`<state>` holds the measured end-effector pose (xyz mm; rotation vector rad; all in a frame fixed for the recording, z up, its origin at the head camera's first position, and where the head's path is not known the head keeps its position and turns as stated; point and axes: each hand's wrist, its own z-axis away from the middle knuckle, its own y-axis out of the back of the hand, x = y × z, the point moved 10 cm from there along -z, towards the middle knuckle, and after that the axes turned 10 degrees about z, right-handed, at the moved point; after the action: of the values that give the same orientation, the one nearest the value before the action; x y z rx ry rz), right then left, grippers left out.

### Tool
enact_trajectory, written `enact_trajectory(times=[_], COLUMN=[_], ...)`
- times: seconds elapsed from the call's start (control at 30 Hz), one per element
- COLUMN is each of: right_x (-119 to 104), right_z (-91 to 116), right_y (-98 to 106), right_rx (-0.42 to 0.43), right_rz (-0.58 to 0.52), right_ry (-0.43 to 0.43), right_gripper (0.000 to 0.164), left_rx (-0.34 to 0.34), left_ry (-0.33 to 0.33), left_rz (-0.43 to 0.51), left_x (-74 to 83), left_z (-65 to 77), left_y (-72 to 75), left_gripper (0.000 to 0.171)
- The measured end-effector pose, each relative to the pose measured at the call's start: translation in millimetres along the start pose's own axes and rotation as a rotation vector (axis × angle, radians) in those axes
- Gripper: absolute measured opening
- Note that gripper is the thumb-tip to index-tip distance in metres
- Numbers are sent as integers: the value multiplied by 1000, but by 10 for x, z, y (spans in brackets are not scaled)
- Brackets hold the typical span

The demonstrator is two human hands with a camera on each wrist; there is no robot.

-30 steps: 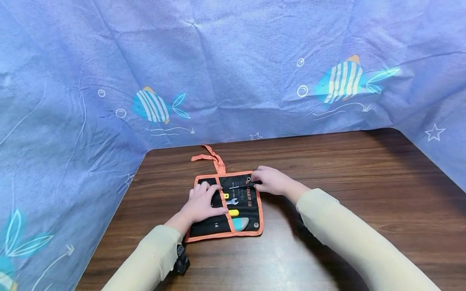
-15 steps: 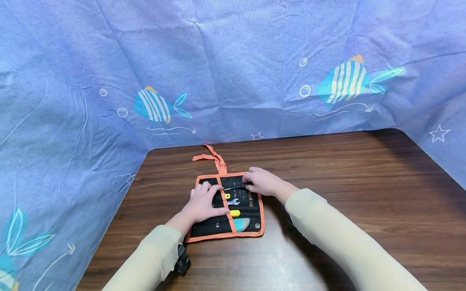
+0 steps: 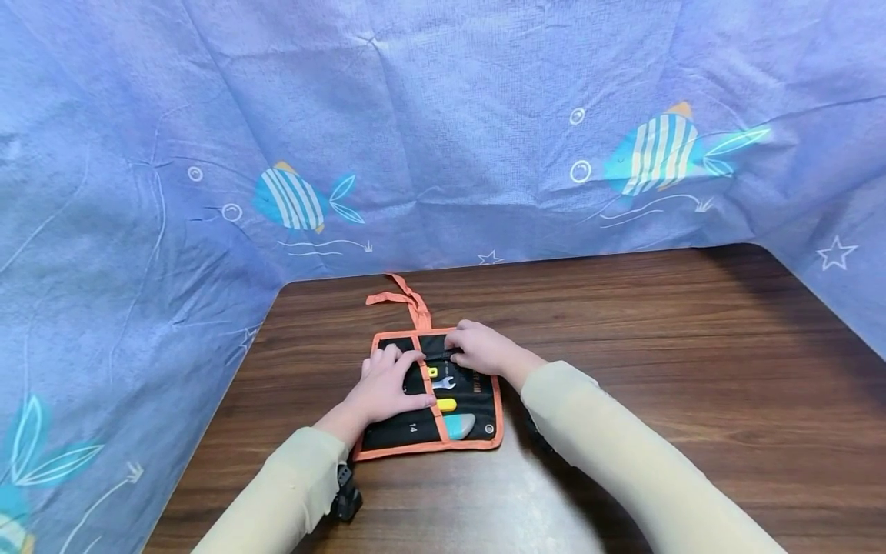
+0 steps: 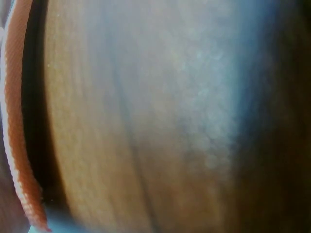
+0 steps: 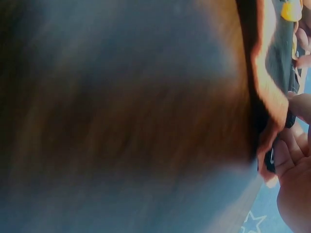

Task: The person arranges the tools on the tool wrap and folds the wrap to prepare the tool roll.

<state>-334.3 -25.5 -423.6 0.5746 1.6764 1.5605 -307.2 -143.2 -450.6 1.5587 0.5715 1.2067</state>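
Note:
A black tool roll (image 3: 384, 440) with orange trim lies spread on the table. From its pockets stick out a wrench (image 3: 444, 383), a small yellow end (image 3: 432, 372), a yellow handle (image 3: 446, 405) and a teal-and-grey handle (image 3: 458, 426). My left hand (image 3: 389, 390) rests on the roll's left part, thumb and fingers spread along the orange pocket edge. Near the roll's upper right, my right hand (image 3: 486, 352) pinches a thin screwdriver by its black handle (image 5: 291, 120). Its shaft is hidden now, toward the top pocket. The left wrist view shows mostly blurred tabletop.
Orange tie straps (image 3: 415, 304) trail from the roll's far edge. The brown wooden table (image 3: 657, 331) extends to the right. A blue curtain (image 3: 450, 115) with printed fish hangs behind and at the left.
My right hand has moved left across the roll, carrying the screwdriver, whose shaft was visible earlier and is hidden now. The left hand has stayed in place on the roll.

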Motion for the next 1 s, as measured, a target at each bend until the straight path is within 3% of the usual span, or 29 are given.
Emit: enact_trajectory(times=[0.27,0.53,0.73,1.0], right_x=[-59,152,170,32], right_z=[-60,-10,7,-73], right_y=[-68,-62,-66,-86], right_rx=[-6,11,17,18], right_rz=[-52,-38,-42,-51], right_ry=[-24,-106,-102,-74], right_gripper=[20,18,12,11], left_rx=[0,42,64,72], left_ry=[-15,-15,-25,-49], left_rz=[7,-4,-7,-6], left_x=[28,15,5,21], left_z=[3,9,15,38], left_y=[12,25,16,18], left_gripper=[82,90,94,89])
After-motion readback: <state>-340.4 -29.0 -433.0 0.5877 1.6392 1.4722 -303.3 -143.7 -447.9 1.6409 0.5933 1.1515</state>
